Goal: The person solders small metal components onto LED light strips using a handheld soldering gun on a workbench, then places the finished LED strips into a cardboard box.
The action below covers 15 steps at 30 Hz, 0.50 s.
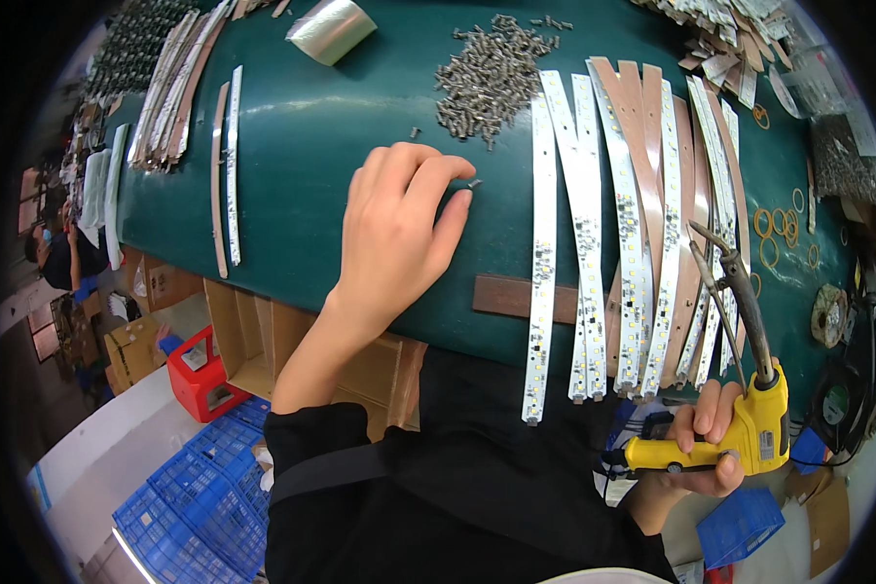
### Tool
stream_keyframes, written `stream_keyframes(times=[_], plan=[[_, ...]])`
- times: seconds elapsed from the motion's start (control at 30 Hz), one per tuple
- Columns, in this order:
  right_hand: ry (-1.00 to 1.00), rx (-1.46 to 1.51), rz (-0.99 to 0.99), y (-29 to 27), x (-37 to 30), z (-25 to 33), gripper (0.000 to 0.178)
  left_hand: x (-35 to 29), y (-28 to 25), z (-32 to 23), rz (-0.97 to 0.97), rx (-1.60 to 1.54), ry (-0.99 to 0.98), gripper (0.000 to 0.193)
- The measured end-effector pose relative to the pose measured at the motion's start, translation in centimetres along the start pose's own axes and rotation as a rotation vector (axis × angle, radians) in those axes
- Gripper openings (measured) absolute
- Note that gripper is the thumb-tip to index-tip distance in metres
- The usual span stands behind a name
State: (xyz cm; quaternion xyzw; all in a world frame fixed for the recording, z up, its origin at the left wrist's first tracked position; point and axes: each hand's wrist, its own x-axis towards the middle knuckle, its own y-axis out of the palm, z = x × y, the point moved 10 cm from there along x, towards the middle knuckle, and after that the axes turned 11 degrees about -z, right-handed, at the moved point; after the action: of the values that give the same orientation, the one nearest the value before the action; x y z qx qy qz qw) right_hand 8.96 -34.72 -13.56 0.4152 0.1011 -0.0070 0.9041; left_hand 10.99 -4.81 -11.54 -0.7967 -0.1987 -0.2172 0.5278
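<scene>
Over the green table (292, 185), left hand (399, 209) is palm-down, thumb and forefinger in a narrow gap, with a small metal piece (475, 183) right at the tips. Too small to tell whether it's pinched or just lying there. Pile of similar metal pieces (487, 83) just beyond.

Right hand (708, 428) is wrapped round a yellow soldering gun (761, 423), off the near edge of the table. Its metal nozzle angles up across the rightmost strips and blocks part of them.

White LED strips (540, 224) fan out right of the left hand, some crossing, lower ends overhanging the edge; several brown strips (642, 146) mixed in. Brown bar (501, 295) runs under the leftmost white one.

Around: silver tape roll (331, 31) at the far side, strip bundle (173, 92) far left, rubber bands (786, 229) to the right. Below the table: cardboard box (238, 336), red stool (187, 384), blue crates (200, 492).
</scene>
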Motion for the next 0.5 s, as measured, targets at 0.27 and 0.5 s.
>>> stream_keyframes(times=[0.27, 0.5], plan=[[0.105, -0.007, -0.015, -2.5, -1.4, -1.1, 0.06, -1.2, 1.9, 0.4, 0.098, -0.051, -0.064, 0.009], [0.117, -0.084, 0.066, -0.2, -2.0, -1.4, 0.051, -2.0, 0.1, -1.6, 0.0, -0.268, -0.134, 0.007]])
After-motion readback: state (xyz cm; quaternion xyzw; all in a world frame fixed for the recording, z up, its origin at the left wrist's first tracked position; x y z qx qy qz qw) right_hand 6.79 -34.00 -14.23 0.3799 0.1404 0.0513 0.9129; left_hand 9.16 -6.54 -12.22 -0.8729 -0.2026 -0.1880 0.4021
